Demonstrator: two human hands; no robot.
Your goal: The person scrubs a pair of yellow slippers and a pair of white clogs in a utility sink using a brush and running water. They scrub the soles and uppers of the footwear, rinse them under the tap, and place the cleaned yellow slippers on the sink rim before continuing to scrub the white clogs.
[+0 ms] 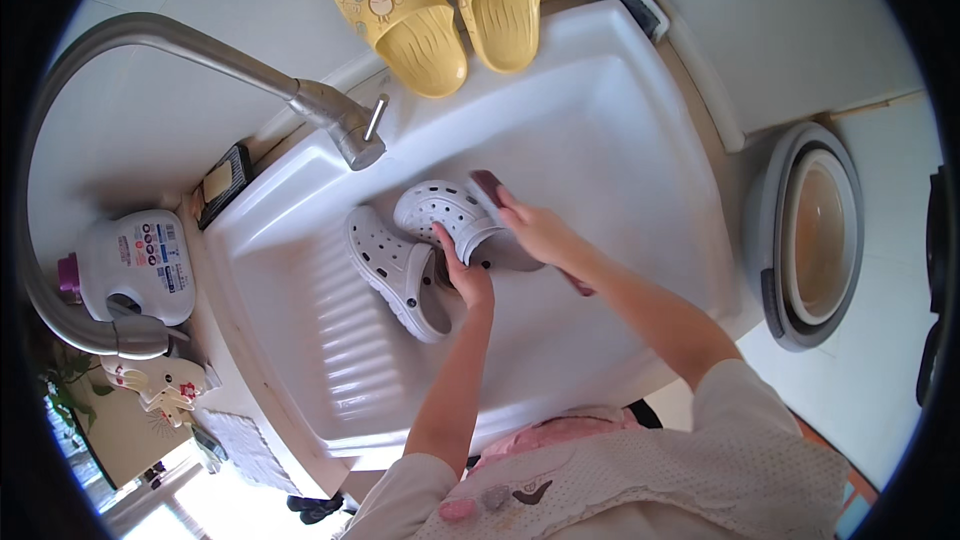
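Note:
Inside a white ceramic laundry sink [592, 360], my left hand [466, 270] grips a pale grey perforated foam clog [442, 206] by its upper and opening. My right hand [536, 229] is closed around a scrub brush with a dark red back [489, 187]; its head is at the clog's right side, and the bristles are blurred. The matching clog [390, 262] lies just left of the held one, near the sink's ribbed washboard [352, 345]. Part of the held clog is hidden by my hands.
A metal gooseneck faucet [330, 116] reaches over the back left. Yellow slippers [420, 37] rest on the back rim, a second brush [634, 4] at the back right corner. A soap dish [225, 184] and a detergent jug [139, 262] stand left; nested basins [795, 240] are at right.

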